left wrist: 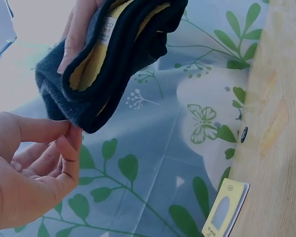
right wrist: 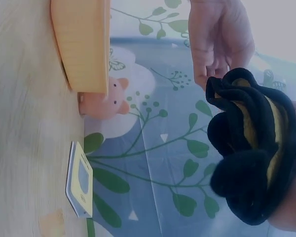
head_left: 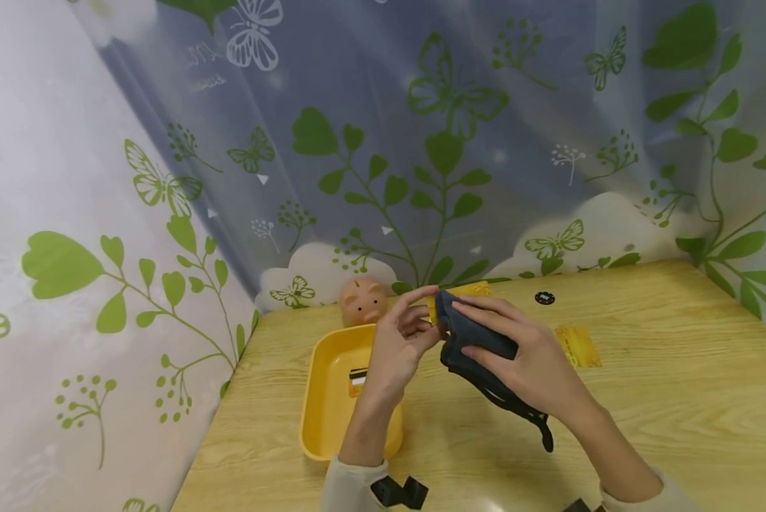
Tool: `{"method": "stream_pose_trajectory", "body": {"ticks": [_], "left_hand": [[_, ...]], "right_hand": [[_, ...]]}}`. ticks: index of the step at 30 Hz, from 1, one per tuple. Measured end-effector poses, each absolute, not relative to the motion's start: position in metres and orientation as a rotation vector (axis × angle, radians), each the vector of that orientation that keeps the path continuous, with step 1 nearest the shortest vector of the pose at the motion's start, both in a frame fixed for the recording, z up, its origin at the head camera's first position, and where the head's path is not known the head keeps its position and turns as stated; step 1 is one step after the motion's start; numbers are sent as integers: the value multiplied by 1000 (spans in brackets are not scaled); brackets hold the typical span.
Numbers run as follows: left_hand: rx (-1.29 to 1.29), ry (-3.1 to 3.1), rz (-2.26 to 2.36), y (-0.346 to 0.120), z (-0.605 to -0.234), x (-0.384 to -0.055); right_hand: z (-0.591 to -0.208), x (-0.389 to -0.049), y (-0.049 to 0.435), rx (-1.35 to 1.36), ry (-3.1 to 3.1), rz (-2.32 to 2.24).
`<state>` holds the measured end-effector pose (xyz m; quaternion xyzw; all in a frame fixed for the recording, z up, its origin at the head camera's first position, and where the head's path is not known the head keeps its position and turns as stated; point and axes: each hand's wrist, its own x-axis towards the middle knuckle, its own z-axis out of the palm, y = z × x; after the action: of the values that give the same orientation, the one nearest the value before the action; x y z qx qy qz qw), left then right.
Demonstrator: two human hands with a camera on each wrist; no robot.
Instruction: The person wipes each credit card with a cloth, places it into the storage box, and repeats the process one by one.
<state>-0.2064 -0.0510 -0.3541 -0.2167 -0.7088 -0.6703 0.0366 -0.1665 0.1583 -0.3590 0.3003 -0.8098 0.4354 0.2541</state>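
Observation:
A dark blue fabric pouch (head_left: 479, 331) with a yellow lining is held up over the table, a black strap (head_left: 517, 405) hanging from its lower side. My right hand (head_left: 536, 355) grips its body from the right, fingers over the top and thumb below. At its left edge, the thumb and a fingertip of my left hand (head_left: 398, 348) pinch the fabric. In the left wrist view the folded pouch (left wrist: 113, 64) shows its yellow inside and a white label (left wrist: 107, 29). The right wrist view shows several dark folds of the pouch (right wrist: 256, 143) with yellow between them.
Left of the hands stands a yellow tray (head_left: 310, 419) with a card (head_left: 358, 382) in it. A pink piggy bank (head_left: 362, 301) sits behind the tray. Beyond the pouch is a yellow booklet-like item (head_left: 475, 288). A black chip (head_left: 545, 298) and a gold card (head_left: 577, 347) lie further right.

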Motion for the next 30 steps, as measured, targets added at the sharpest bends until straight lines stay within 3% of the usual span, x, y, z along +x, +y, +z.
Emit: {"method": "stream_pose_trajectory", "body": {"ticks": [30], "left_hand": [[-560,-2168,-2104,-55,-368,-219]], "right_hand": [[-355,-177,198,704,-2229,1104]]}}
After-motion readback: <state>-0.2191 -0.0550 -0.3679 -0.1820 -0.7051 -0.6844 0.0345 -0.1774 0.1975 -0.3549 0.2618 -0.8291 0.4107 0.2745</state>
